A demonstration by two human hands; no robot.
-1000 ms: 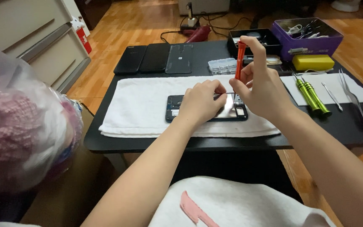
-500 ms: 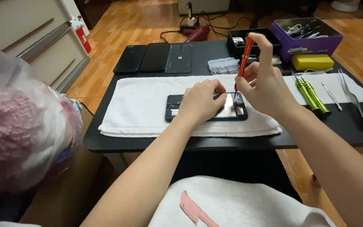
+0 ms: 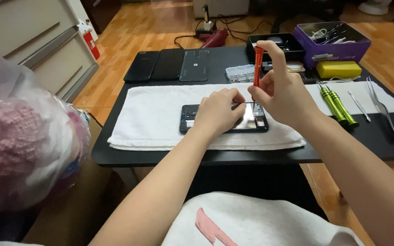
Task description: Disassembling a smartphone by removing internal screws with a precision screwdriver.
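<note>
An opened black phone frame (image 3: 189, 121) lies on a white towel (image 3: 151, 118) spread over a low black table (image 3: 233, 157). My left hand (image 3: 217, 111) rests on the middle of the frame, fingers curled down onto it. My right hand (image 3: 281, 93) holds an orange screwdriver (image 3: 257, 66) upright, its tip down at the frame's right end, with the index finger on top of the handle.
Three dark phone panels (image 3: 169, 65) lie at the table's back left. A small clear parts box (image 3: 239, 73), a black tray (image 3: 292, 42), a purple tin of tools (image 3: 331, 43), a yellow block (image 3: 338, 69), two green screwdrivers (image 3: 336, 105) and tweezers (image 3: 381, 109) sit right. A pink bag (image 3: 19, 136) is at left.
My right hand has tilted the orange screwdriver slightly and turned it upright again over the frame's right end. The left hand stays on the frame.
</note>
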